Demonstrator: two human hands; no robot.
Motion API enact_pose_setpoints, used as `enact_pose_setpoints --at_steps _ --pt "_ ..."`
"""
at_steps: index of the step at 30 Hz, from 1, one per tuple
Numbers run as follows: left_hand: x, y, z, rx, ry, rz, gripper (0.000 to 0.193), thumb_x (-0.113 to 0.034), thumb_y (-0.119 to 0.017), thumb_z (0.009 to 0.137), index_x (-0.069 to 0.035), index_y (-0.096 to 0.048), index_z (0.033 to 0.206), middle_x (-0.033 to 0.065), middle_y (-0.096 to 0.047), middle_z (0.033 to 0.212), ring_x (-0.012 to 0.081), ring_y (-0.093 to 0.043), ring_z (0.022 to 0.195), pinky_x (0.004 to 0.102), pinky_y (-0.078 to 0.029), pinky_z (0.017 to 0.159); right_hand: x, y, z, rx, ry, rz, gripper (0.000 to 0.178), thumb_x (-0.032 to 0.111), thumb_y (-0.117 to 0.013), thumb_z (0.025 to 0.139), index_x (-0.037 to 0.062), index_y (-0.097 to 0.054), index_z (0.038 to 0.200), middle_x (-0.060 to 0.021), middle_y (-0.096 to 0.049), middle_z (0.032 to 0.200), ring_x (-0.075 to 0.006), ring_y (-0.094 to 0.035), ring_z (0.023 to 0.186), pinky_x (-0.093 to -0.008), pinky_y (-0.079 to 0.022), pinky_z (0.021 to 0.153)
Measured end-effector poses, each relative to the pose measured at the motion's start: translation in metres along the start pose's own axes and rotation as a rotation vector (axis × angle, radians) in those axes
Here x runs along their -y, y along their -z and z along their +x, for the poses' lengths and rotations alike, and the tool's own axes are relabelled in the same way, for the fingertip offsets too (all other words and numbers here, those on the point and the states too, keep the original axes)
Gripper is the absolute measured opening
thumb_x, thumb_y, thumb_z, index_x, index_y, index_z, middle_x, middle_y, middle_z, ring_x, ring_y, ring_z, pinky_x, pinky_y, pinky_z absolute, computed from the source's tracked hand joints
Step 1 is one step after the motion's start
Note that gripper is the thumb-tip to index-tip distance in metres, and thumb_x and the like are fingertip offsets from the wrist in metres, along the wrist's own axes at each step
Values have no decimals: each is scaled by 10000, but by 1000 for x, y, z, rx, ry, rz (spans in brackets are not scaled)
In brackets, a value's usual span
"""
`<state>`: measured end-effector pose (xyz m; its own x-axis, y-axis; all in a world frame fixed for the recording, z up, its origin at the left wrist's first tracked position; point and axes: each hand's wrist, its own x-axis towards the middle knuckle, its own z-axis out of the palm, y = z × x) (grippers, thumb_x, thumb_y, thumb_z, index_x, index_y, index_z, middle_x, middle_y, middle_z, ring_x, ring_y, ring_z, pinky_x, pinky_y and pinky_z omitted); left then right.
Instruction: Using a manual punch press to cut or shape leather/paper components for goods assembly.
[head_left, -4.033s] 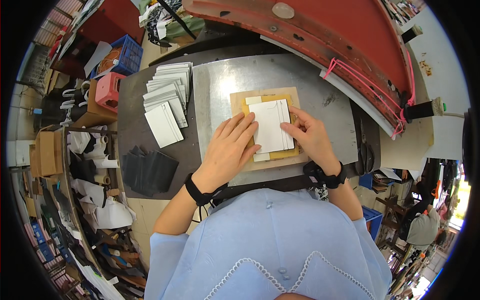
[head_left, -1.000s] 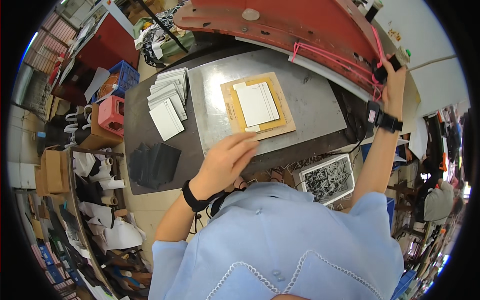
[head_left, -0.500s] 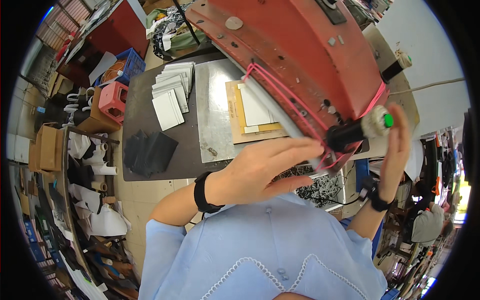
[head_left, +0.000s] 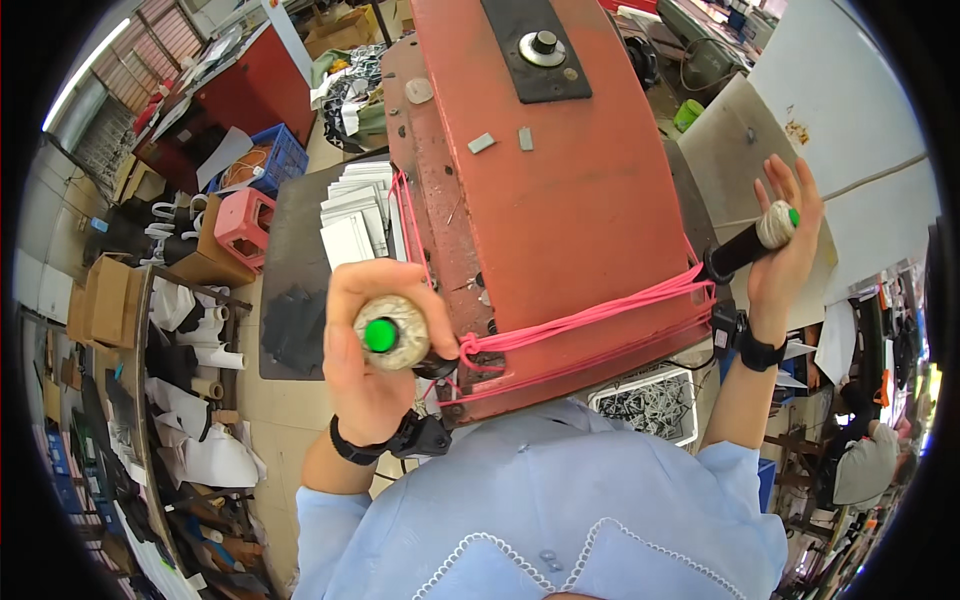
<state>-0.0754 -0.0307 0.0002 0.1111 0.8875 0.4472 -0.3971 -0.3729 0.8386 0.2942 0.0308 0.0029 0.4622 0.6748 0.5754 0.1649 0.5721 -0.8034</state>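
Your left hand (head_left: pixel 352 385) and right hand (head_left: pixel 785 275) flank the red press arm (head_left: pixel 580 210) that fills the centre of the frame.
Left of centre, your dark worktop (head_left: pixel 300 240) carries black sheets (head_left: pixel 295 330) and, above them, stacked white cards (head_left: pixel 355 215); your left hand curls around the green-tipped left handle (head_left: pixel 405 345); pink cord (head_left: pixel 600 328) stretches across the arm; at right, your other hand has its fingers extended and slightly parted beside the right handle (head_left: pixel 735 252), contact hard to tell.
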Motion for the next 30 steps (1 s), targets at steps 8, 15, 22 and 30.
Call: enact_pose_setpoints --at_steps 8,15,22,30 --pt "-7 28 -4 -117 19 36 456 -392 -522 955 27 -523 1138 152 -611 761 183 -582 612 290 -487 576 10 3 -18 195 -252 285 293 265 -512 959 -8 -596 1025 -89 -566 752 -186 -531 685 -308 -438 664" --pt "13 41 -14 -56 18 -18 382 -369 -557 959 11 -571 990 167 -615 761 195 -587 618 301 -481 550 -7 1 -34 191 -234 307 223 234 -511 952 17 -555 923 -81 -526 713 -176 -500 664 -303 -414 641" --pt "14 38 -17 -96 36 17 441 -427 -524 973 8 -542 1045 162 -606 766 201 -590 640 302 -494 587 -11 1 -38 173 -225 246 291 302 -488 1000 19 -550 1000 -67 -501 717 -161 -476 655 -296 -399 630" --pt "5 14 -10 -59 12 141 709 -695 -444 938 -16 -462 1142 122 -559 790 189 -557 660 309 -480 602 -9 9 -15 178 -192 197 505 383 -432 1036 -43 -491 1300 -59 -518 700 -139 -496 621 -274 -417 598"
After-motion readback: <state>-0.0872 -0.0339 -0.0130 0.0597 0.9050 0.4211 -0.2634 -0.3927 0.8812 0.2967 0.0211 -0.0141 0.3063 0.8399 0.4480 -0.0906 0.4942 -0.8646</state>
